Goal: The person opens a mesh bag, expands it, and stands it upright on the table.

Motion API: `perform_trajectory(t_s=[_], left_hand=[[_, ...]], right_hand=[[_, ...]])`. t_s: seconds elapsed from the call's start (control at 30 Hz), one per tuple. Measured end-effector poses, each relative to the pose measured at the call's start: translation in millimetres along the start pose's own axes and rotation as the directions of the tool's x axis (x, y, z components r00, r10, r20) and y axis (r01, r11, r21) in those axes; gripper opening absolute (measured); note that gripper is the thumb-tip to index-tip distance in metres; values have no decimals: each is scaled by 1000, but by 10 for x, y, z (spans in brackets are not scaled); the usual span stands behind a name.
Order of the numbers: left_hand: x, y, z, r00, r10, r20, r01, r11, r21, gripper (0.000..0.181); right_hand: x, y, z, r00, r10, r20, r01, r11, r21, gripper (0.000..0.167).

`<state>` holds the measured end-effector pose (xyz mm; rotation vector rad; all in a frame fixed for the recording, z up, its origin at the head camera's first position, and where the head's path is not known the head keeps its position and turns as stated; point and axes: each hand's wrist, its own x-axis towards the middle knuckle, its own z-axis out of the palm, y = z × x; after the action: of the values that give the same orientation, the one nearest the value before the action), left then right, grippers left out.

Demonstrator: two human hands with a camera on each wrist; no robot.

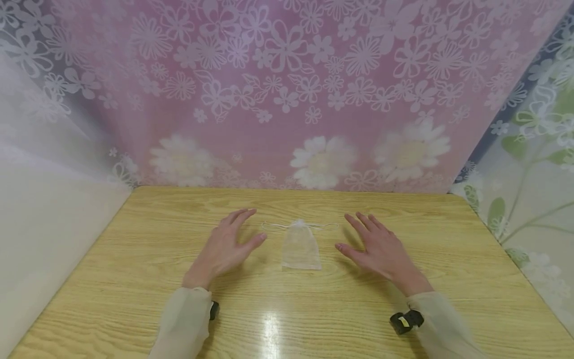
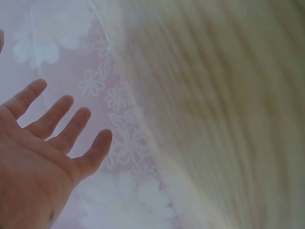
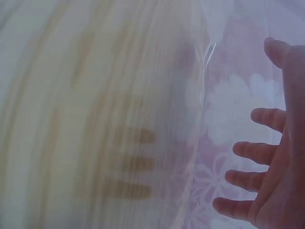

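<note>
A small sheer white drawstring pouch [image 1: 301, 248] lies flat on the wooden table [image 1: 112, 299], its gathered neck toward the back. Thin white cords stretch out from the neck to both sides. To the left of the pouch is my left hand [image 1: 226, 247], fingers spread and holding nothing; its palm [image 2: 33, 167] shows in the left wrist view. On the other side, my right hand [image 1: 378, 249] hovers with fingers apart, also bare of any object. In the right wrist view the right hand [image 3: 281, 176] has its fingers extended. Neither hand touches the pouch.
A pink floral curtain [image 1: 269, 99] hangs along the table's back edge. Pale sheets flank it, a white one [image 1: 54, 199] at left and a leaf-patterned one [image 1: 538, 209] at right. Each wrist carries a black camera, such as the right one [image 1: 405, 321].
</note>
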<state>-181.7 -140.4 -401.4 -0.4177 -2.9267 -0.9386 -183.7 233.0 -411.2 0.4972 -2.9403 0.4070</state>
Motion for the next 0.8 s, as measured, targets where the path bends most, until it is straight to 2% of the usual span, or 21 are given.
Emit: perform_trajectory(t_s=[0.27,0.5,0.8], left_hand=[[105,115,102,998,10,68,-3,994,-106,66],[215,186,189,994,13,110,2,991,-133,57],[355,253,269,982,7,188,29,983,-184,57]], right_hand=[[80,-181,78,1000,-8,26,6,996,91,76],[152,-278,147,999,8,42,-15,986,166,71],[252,-385,209,999,6,43,-14,977,211,66]])
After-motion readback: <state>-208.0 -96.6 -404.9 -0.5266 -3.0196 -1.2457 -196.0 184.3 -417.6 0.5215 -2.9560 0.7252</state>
